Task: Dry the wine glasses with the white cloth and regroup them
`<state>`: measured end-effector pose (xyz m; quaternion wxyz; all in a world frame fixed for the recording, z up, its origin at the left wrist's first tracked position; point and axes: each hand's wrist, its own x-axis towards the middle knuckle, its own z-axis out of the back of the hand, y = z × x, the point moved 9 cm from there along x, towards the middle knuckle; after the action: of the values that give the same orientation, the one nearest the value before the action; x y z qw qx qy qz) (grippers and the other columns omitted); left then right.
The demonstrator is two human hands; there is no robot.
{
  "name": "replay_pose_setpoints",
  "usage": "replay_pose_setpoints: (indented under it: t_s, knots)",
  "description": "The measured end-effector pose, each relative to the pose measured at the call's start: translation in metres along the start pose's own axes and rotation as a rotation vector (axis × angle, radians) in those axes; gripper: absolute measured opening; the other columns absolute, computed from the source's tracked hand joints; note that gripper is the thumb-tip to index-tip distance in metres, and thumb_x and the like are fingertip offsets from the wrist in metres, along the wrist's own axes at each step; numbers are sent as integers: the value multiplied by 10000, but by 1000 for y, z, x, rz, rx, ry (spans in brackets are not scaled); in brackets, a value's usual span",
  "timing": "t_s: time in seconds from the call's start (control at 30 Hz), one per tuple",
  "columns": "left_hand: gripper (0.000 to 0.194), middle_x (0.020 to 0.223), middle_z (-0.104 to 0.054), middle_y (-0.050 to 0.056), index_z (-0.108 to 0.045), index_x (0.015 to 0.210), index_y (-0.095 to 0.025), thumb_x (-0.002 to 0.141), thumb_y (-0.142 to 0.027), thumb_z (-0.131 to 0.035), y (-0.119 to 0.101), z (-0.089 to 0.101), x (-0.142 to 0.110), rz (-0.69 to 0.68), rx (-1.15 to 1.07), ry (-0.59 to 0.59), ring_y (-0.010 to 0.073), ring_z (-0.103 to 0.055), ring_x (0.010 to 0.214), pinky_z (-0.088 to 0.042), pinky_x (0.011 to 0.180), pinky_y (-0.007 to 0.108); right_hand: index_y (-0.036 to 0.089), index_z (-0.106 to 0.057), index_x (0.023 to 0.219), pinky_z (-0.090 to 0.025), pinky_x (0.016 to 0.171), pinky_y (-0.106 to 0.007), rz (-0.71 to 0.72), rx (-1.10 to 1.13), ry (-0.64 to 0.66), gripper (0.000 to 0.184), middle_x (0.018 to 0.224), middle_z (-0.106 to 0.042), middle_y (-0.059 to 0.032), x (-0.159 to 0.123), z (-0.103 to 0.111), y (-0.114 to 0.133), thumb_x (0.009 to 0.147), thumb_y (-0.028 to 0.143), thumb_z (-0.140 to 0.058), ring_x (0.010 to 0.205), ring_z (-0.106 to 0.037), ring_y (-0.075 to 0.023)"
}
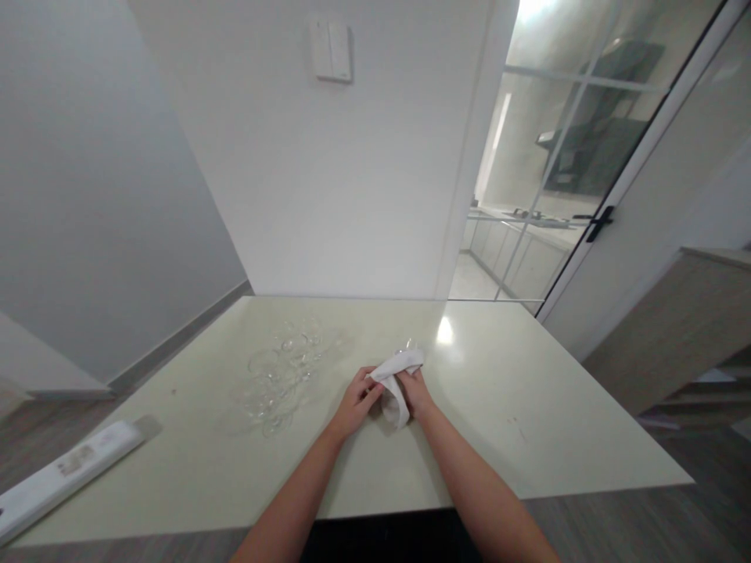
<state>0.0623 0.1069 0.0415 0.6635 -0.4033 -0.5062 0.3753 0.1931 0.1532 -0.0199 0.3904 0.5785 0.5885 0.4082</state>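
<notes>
A white cloth [394, 402] hangs bunched mid-bench [498, 383], hiding most of a clear object [410, 344] whose shape is unclear. The left hand [357, 397] grips it with curled fingers; the right hand [415, 389] grips too, its fingertips hidden. 2 forearms angle inward from the near side. Left, transparent pieces [287, 379] blur together; a white strip-like object [76, 469] is cut off.

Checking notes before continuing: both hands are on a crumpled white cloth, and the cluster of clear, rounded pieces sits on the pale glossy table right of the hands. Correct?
The side is wrong: in the head view, the cluster of clear, rounded pieces sits on the pale glossy table to the left of the left hand and right hand, which are on the crumpled white cloth.
</notes>
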Motion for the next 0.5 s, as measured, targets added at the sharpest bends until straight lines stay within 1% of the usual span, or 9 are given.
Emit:
replay_pose_setpoints:
  t_s: [0.03,0.1,0.17,0.2,0.27,0.33,0.4,0.5]
  knots:
    - [288,999,-634,98,-688,789,-174,819,-446,-597,3,0,0,34,-26,0,186,-604,800,-473,653,269,205,-619,978,-527,792,-321,-4,37,-43,399,927,-712,-38,1,3,1,653,421,-698,893,-655,-202]
    - [360,754,-637,63,-681,757,-166,838,-493,-554,16,4,0,140,-82,-38,141,-561,583,-425,525,242,203,-609,971,-531,739,-293,-20,91,-105,406,904,-714,-32,0,6,4,628,396,-710,829,-658,-188]
    - [404,549,-561,6,-659,759,-163,838,-537,-529,32,13,-1,243,-117,-134,117,-481,450,-362,453,222,200,-603,957,-535,692,-295,-94,115,-68,416,845,-716,-34,-3,-1,1,611,402,-718,758,-662,-189]
    - [410,503,-528,-13,-645,755,-164,830,-551,-530,38,18,-1,273,-129,-189,113,-460,429,-341,438,215,196,-604,945,-537,669,-305,-146,114,-28,424,799,-713,-35,-5,-6,-3,603,416,-723,718,-662,-194]
    - [400,530,-534,-22,-621,759,-168,809,-558,-551,43,25,-2,284,-169,-273,107,-457,444,-327,437,205,186,-616,925,-538,644,-325,-234,73,83,433,728,-701,-36,-12,-18,-11,591,435,-737,668,-661,-204]
    - [377,630,-570,-17,-608,788,-174,791,-549,-576,43,28,-1,258,-218,-308,103,-479,501,-339,461,201,177,-636,924,-541,678,-336,-245,1,203,424,739,-701,-40,-18,-29,-14,599,425,-749,699,-666,-208]
    - [351,691,-572,-18,-598,819,-177,774,-525,-607,39,29,0,218,-233,-316,104,-491,558,-359,499,199,179,-650,966,-534,769,-349,-196,-97,297,410,817,-708,-40,-23,-37,-14,630,394,-747,787,-666,-207]
    - [310,693,-543,-29,-578,834,-179,752,-468,-654,31,28,0,154,-200,-312,106,-486,608,-376,556,197,193,-657,1020,-485,910,-374,-90,-275,357,394,928,-705,-28,-27,-41,-7,664,343,-731,904,-641,-203]
